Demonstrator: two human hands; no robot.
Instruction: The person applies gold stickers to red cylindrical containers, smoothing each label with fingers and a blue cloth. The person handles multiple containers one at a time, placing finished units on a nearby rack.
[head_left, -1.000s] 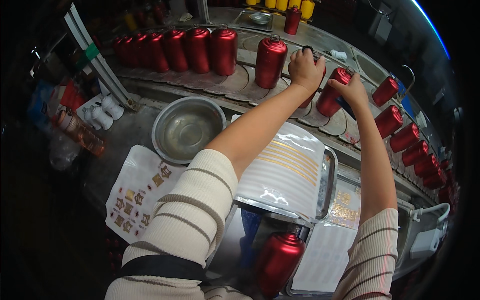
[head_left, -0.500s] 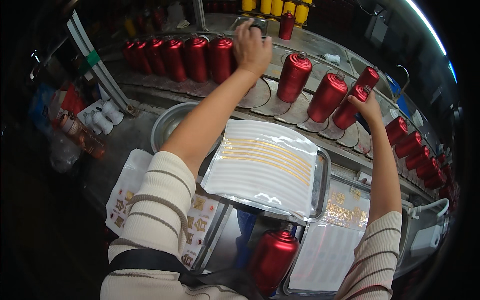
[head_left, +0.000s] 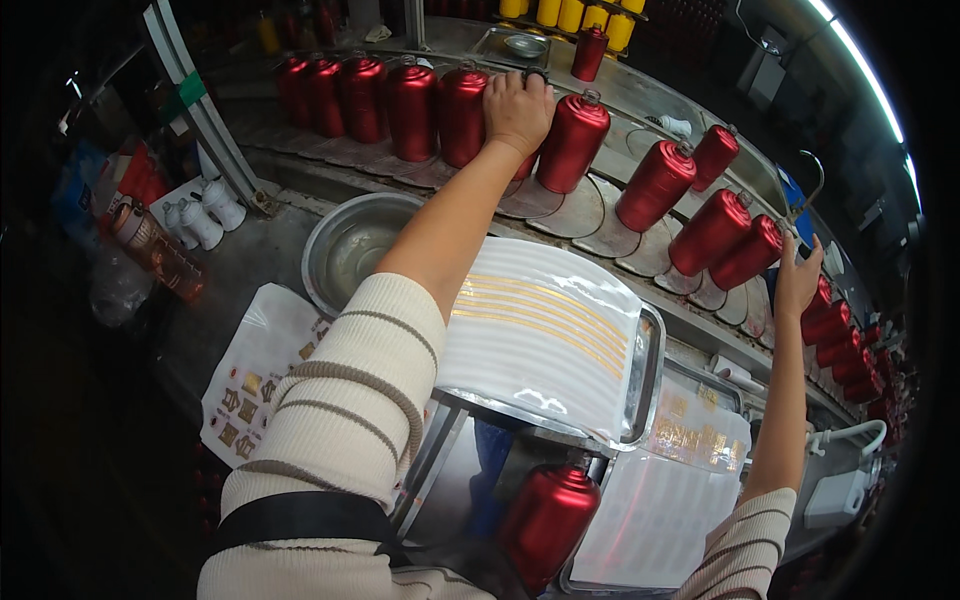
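A curved row of shiny red metallic bottles (head_left: 463,120) stands on overlapping round plates beyond the work surface. My left hand (head_left: 520,112) is closed over the top of one bottle in this row, which is mostly hidden beneath it; a strip of red shows under my wrist. A small dark ring-like thing shows at its fingertips. Just right of it stands another red bottle (head_left: 573,145). At the right, my right hand (head_left: 795,278) has its fingers apart, the thumb close to the neck of a tilted-looking red bottle (head_left: 748,255). Whether they touch I cannot tell.
A white sheet with gold stripes (head_left: 545,350) covers a metal tray near a steel bowl (head_left: 325,255). Gold-printed sheets (head_left: 240,400) lie left and right of it. One red bottle (head_left: 550,520) stands close to me. Yellow bottles (head_left: 570,15) are at the back.
My right hand has left one red bottle and moved right and lower, to beside another. My left hand has moved slightly right and down, onto a bottle top. The view has shifted a little.
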